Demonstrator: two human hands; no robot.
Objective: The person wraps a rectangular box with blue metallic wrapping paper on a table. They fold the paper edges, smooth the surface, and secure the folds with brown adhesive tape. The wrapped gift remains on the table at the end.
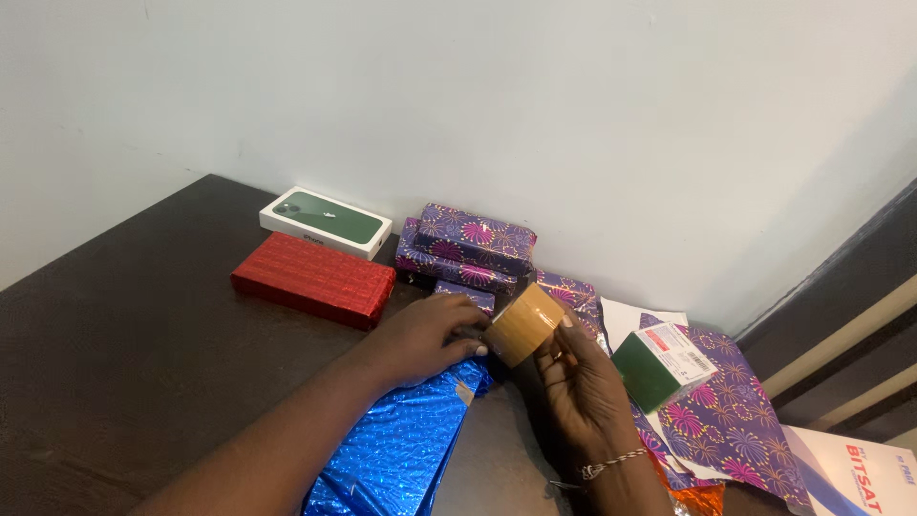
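Note:
My right hand (585,387) holds a roll of brown packing tape (523,325) upright between thumb and fingers. My left hand (427,336) rests palm down just left of the roll, its fingertips at the roll's edge where the tape end sits. Under my left forearm lies a long parcel in shiny blue foil (406,444), with a small strip of tape on its top edge. A small purple-wrapped box (465,293) sits right behind my left hand.
On the dark wooden table (124,334) lie a red foil-wrapped box (313,278), a white phone box with a green picture (326,221), two stacked purple patterned parcels (466,245), a green box with a white label (661,366), loose purple wrapping paper (721,420) and a white booklet (860,473).

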